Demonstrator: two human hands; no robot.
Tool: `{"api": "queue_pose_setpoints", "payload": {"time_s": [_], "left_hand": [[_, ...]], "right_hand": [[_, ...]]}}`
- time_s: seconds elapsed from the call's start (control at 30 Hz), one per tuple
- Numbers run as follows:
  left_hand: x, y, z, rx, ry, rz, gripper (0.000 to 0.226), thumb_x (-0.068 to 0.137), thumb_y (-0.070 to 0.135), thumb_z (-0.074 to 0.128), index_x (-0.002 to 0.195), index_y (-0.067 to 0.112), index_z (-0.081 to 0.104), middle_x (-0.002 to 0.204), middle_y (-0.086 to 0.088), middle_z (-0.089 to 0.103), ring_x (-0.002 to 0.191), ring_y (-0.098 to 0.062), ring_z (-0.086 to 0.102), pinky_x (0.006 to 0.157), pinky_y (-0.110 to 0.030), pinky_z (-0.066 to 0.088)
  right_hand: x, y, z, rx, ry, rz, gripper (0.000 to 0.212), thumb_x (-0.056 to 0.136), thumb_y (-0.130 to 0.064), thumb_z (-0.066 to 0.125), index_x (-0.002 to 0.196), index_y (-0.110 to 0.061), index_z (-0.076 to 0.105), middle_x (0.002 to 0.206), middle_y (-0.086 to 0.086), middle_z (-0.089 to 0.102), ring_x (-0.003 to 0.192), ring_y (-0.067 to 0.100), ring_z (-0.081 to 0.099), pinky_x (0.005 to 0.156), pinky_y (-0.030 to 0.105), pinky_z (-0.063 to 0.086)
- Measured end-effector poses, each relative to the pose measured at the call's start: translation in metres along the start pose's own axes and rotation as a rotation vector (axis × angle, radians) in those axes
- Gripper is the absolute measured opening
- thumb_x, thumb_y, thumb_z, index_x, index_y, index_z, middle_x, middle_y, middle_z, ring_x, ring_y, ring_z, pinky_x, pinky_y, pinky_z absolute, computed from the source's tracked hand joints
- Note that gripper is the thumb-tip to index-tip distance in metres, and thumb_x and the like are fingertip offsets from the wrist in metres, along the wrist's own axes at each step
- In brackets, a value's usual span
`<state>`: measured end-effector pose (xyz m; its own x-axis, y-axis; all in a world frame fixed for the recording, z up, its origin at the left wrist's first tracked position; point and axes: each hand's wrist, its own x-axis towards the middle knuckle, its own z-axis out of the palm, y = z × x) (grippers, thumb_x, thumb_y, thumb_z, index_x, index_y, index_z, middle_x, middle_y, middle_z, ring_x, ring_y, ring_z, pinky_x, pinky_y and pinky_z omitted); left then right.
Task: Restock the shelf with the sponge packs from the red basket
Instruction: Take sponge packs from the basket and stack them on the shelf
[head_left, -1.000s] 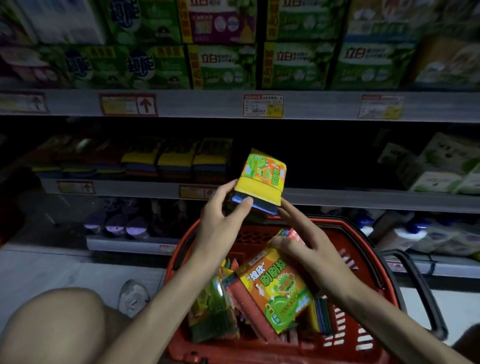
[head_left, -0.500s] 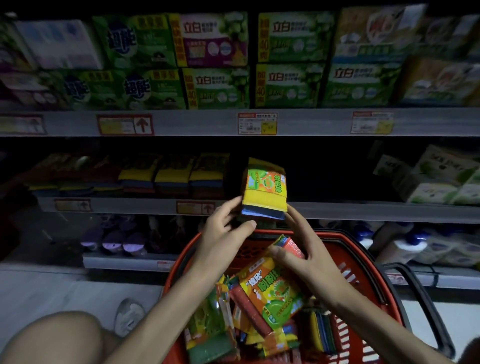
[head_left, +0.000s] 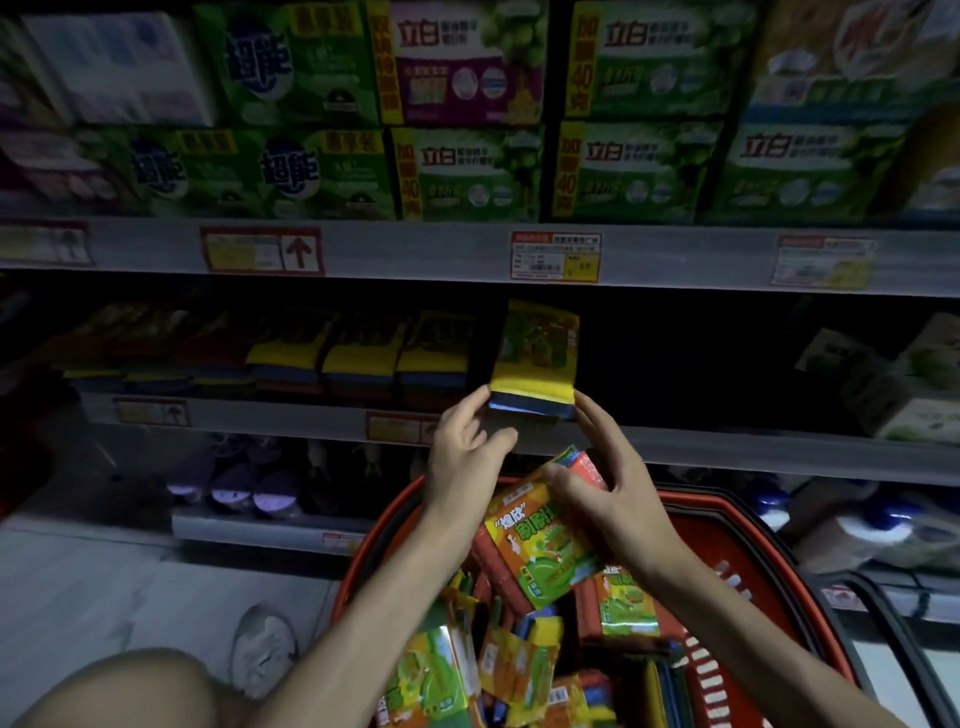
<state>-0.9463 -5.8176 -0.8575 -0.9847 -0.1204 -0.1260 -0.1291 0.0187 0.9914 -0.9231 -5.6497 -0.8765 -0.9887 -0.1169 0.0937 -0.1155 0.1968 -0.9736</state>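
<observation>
A yellow-and-blue sponge pack (head_left: 535, 358) lies on the front edge of the middle shelf (head_left: 727, 452), just right of a row of like sponge packs (head_left: 358, 353). My left hand (head_left: 462, 462) grips its lower left corner with fingertips and thumb. My right hand (head_left: 608, 483) touches its lower right corner with the index finger while pinching a second sponge pack (head_left: 540, 551) over the red basket (head_left: 727, 514). Several more packs (head_left: 441, 670) lie loose in the basket.
Green detergent boxes (head_left: 467, 171) fill the upper shelf, with price tags (head_left: 556, 257) along its edge. White boxes (head_left: 914, 384) stand at the middle shelf's right end, beyond a dark gap. Bottles (head_left: 857, 525) fill the lower shelf. My knee (head_left: 119, 691) and shoe (head_left: 262, 649) are lower left.
Both hands moved the first pack up and forward from above the basket onto the middle shelf, turning it flat. The second pack stayed in my right hand.
</observation>
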Motion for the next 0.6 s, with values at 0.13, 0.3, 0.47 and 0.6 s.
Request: {"api": "queue_pose_setpoints", "payload": {"time_s": [0.13, 0.3, 0.47, 0.6], "left_hand": [[0.008, -0.004, 0.005, -0.047, 0.044, -0.020, 0.055, 0.096, 0.007, 0.064, 0.148, 0.025, 0.054, 0.153, -0.005, 0.053, 0.145, -0.015, 0.044, 0.103, -0.021, 0.040], [0.009, -0.006, 0.010, -0.050, 0.079, -0.031, 0.056, 0.098, 0.004, 0.062, 0.150, 0.020, 0.051, 0.152, -0.007, 0.054, 0.143, -0.015, 0.047, 0.093, -0.014, 0.041], [0.011, -0.004, 0.009, -0.038, 0.088, -0.024, 0.054, 0.099, 0.005, 0.061, 0.150, 0.017, 0.051, 0.147, -0.009, 0.058, 0.131, -0.009, 0.053, 0.091, -0.012, 0.041], [0.010, -0.004, 0.009, -0.018, 0.093, -0.020, 0.051, 0.098, 0.005, 0.061, 0.147, 0.018, 0.053, 0.145, -0.009, 0.059, 0.130, -0.011, 0.055, 0.080, -0.002, 0.043]], "right_hand": [[0.012, 0.010, 0.001, -0.037, 0.011, 0.003, 0.094, 0.075, -0.054, 0.076, 0.155, -0.041, 0.028, 0.133, -0.053, 0.034, 0.115, -0.039, 0.035, 0.088, -0.006, 0.036], [0.022, 0.012, 0.001, -0.115, 0.003, 0.019, 0.090, 0.082, -0.043, 0.079, 0.158, -0.032, 0.031, 0.134, -0.042, 0.038, 0.113, -0.037, 0.039, 0.089, -0.005, 0.036], [0.024, 0.008, 0.005, -0.160, 0.032, 0.038, 0.102, 0.069, -0.066, 0.069, 0.158, -0.033, 0.031, 0.145, -0.019, 0.033, 0.122, -0.020, 0.041, 0.098, 0.007, 0.040], [0.022, 0.011, 0.006, -0.120, 0.038, 0.048, 0.100, 0.073, -0.057, 0.072, 0.159, -0.030, 0.029, 0.147, -0.019, 0.033, 0.118, -0.024, 0.043, 0.086, -0.001, 0.041]]}}
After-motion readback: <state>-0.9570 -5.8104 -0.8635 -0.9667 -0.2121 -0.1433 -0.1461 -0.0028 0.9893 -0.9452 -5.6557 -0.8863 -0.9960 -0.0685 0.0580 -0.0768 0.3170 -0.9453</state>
